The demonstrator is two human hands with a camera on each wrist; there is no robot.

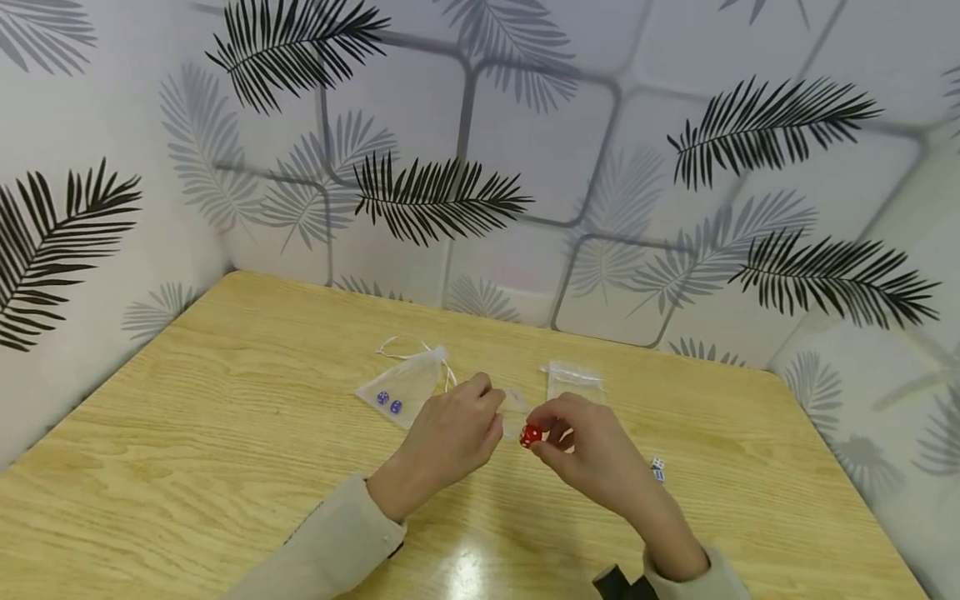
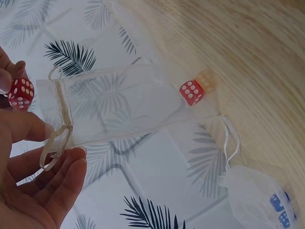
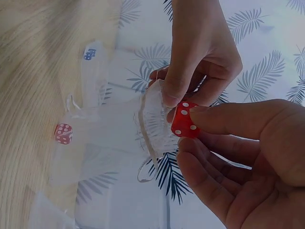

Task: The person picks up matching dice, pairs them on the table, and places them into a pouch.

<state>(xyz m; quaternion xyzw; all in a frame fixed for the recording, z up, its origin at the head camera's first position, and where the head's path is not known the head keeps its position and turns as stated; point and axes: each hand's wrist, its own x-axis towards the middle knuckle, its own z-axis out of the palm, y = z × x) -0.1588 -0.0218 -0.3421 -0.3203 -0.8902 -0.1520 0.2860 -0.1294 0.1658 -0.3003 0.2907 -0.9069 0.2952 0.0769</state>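
Note:
My left hand (image 1: 457,421) pinches the mouth of a sheer white drawstring pouch (image 2: 114,105). A red die (image 2: 192,93) with white dots lies at the bottom of this pouch. Beside that die shows an orange dotted shape, and I cannot tell if it is another die or a reflection. Between thumb and fingertips, my right hand (image 3: 238,152) holds another red die (image 3: 185,118) right at the pouch's mouth. In the head view this held die (image 1: 530,435) is just right of the left hand, which hides much of the pouch.
A second sheer pouch (image 1: 412,377) with two blue dice (image 1: 389,402) lies to the left on the wooden table (image 1: 247,392). A third pouch (image 1: 573,377) lies behind the right hand. White dice (image 1: 657,468) sit right of the right wrist. A leaf-patterned wall covering (image 1: 525,150) stands behind.

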